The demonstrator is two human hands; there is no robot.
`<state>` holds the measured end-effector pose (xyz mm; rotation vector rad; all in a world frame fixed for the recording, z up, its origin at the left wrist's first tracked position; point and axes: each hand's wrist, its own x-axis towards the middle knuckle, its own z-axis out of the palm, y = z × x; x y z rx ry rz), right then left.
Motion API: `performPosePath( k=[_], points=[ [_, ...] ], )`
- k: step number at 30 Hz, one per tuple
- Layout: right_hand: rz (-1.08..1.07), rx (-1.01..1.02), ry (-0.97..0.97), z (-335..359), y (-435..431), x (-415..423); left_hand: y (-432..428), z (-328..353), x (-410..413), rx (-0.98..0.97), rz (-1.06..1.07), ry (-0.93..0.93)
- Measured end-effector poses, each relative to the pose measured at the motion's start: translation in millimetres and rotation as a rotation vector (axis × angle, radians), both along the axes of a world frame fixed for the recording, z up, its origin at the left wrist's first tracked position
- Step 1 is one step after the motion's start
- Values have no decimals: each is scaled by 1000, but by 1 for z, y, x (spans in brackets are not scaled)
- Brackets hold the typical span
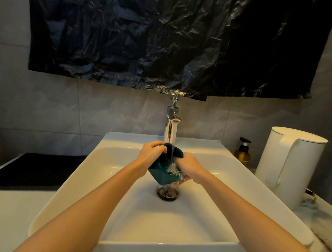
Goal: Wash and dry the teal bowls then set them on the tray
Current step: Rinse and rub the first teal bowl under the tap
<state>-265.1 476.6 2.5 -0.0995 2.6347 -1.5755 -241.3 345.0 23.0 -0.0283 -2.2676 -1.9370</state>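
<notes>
Rinsing is in hand: the teal bowl is held tilted under the running tap, over the drain, so water is shed. Its rim is clasped by the left hand with curled fingers — the right hand has its fingers hidden by splash, so their state cannot be told.

Bare left hand, bare right hand, two slim bare forearms
</notes>
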Motion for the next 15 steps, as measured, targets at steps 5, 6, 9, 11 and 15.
performPosePath(
  k=[5,6,9,11,15],
  points=[
    [-36,-423,-199,-1,-9,-6,3,-12,-1,64,43,31],
    [1,-487,-243,-1,-9,-6,4,-14,0,14,33,46],
    [79,-452,-217,-4,-8,-4,2,-14,-1,-56,27,72],
    [34,-379,-176,-5,-7,-4,1,-12,-2,-110,17,86],
    [-97,14,7,-4,0,-5,-2,-10,-3,-239,-13,90]
  ],
)
